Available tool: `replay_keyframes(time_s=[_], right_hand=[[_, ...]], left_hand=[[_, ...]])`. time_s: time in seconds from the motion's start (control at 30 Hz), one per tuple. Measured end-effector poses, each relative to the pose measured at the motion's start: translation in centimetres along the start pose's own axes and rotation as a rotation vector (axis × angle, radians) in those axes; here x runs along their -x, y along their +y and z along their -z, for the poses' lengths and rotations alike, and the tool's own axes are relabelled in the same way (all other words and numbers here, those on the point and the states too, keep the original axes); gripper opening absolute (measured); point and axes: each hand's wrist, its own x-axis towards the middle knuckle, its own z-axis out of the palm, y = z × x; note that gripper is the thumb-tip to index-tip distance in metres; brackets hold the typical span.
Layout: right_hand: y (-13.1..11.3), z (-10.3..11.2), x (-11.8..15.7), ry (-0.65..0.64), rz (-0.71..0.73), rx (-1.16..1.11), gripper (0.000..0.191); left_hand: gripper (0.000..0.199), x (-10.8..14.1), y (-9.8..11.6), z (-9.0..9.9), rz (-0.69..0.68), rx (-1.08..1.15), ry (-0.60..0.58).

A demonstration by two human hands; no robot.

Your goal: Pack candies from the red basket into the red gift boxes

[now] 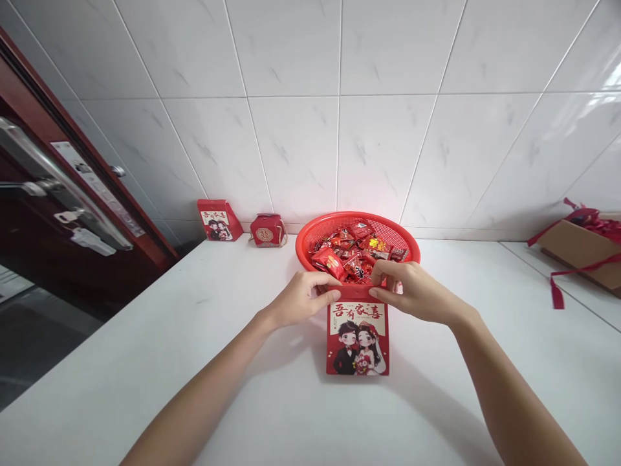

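A red gift box [358, 340] with a cartoon bride and groom on its front is held up before me, just on the near side of the basket. My left hand [305, 298] pinches the left end of its top edge between thumb and fingers. The right end of that edge is pinched in the same way by my right hand [412, 288]. Behind the hands stands a red plastic basket [305, 241] that holds several wrapped candies [349, 249]. My hands hide part of its near rim.
At the back left stand a matching red gift box [217, 220] and a small dark-red box [268, 231] with a cord handle. On the right lies a cardboard box [577, 249] with red ribbons [601, 223]. A dark-red door [72, 168] borders the white table [160, 362] at left; a tiled wall [291, 142] rises behind.
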Motion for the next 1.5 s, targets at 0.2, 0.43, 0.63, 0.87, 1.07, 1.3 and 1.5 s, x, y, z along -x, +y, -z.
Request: replay_keyframes(time_s=[0.2,0.43,0.63,0.87,1.07,1.3,1.5], right_hand=[[0.0,-0.1,-0.2,-0.083,-0.006,0.003,0.017],[0.3,-0.5,-0.5,-0.036,0.052,0.129,0.021],[0.2,-0.5,-0.4,-0.066,0.056,0.066,0.015],[0.2,-0.5,-0.5,-0.101,0.063,0.09,0.022],[0.2,-0.7,-0.7,-0.087,0.07,0.112,0.029],[0.3,-1.0,-0.8,-0.073,0.117,0.158,0.031],[0.4,0.0,-0.5,-0.09,0.145,0.119,0.028]], left_hand=[[0.021,0.2,0.1,-0.3,-0.084,-0.099,0.04],[0.022,0.1,0.3,-0.2,-0.052,-0.144,0.016],[0.024,0.1,0.5,0.1,-0.007,-0.088,-0.063],[0.022,-0.1,-0.1,0.2,-0.011,-0.016,-0.05],[0.024,-0.1,-0.3,-0.1,-0.043,-0.024,-0.026],[0.031,-0.2,-0.8,-0.4,-0.043,-0.036,-0.011],[0.031,-0.1,-0.5,-0.2,-0.028,-0.01,0.023]])
